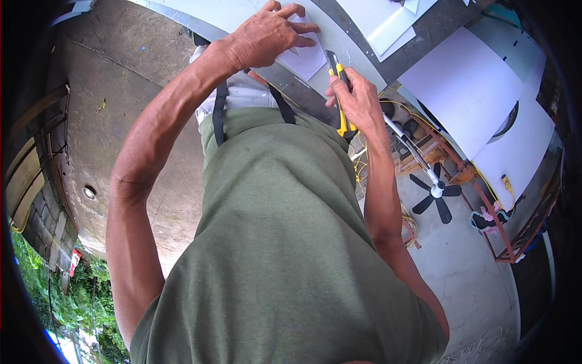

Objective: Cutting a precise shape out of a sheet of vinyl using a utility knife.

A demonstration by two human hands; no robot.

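Note:
My left hand point(270, 35) lies on a small white sheet point(310, 63), its fingers stretched out and apart. My right hand point(360, 100) is wrapped round a yellow and black utility knife point(341, 112). The knife's blade points away from me and rests close to the right edge of the small sheet. Under the sheet is a larger pale grey board point(357, 64) on the worktable. My left hand covers part of the sheet, so its full outline is hidden.
More white sheets point(394, 33) lie farther right on the dark worktable point(439, 45). Large white panels point(464, 88) rest on a reddish metal frame point(485, 233) at the right. A black-bladed fan point(436, 191) and yellow cords point(412, 233) are below my right arm.

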